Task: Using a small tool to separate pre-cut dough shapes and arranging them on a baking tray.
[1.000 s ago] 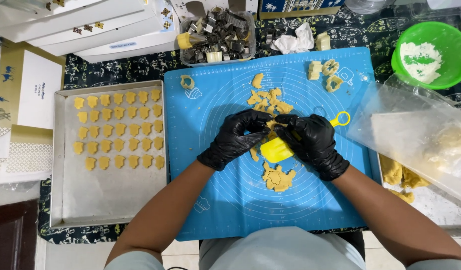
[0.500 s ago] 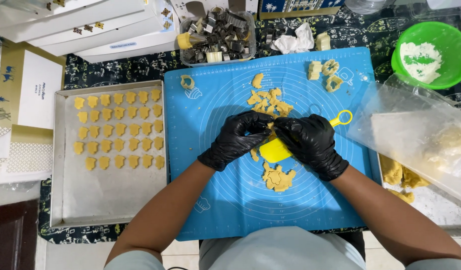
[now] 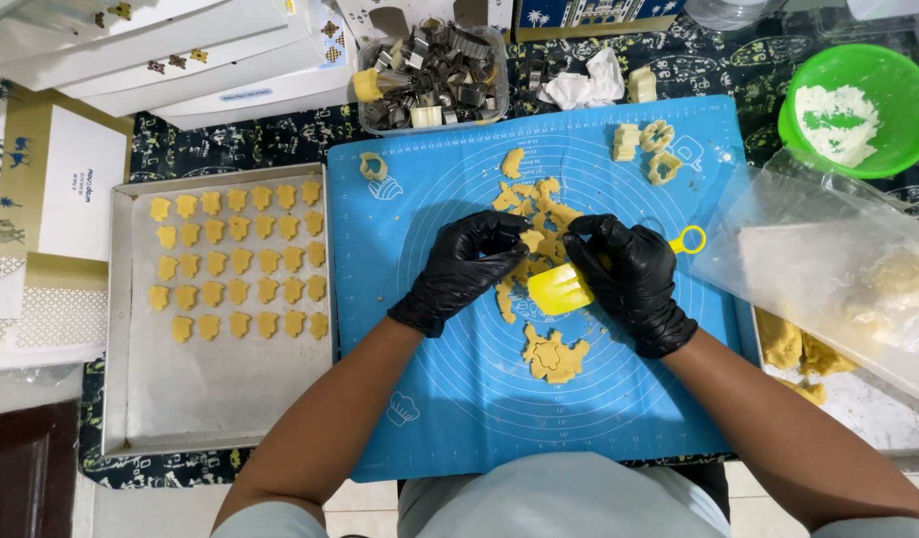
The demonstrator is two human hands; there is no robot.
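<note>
Barely anything has shifted: the right hand (image 3: 634,279) still closes its grip on the yellow scraper (image 3: 564,287), while the left hand (image 3: 464,267) pinches a dough scrap (image 3: 531,240) over the blue mat (image 3: 459,399).

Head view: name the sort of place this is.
Likely a home baking table: a blue pastry mat, a metal tray of cut dough shapes, and a tub of cookie cutters.

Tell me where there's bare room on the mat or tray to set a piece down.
Free: the lower half of the baking tray below the cut cookies, and the blue mat's near strip and left side. Crowded: the mat's centre, where the left hand and right hand with the yellow scraper sit among dough scraps.
</note>
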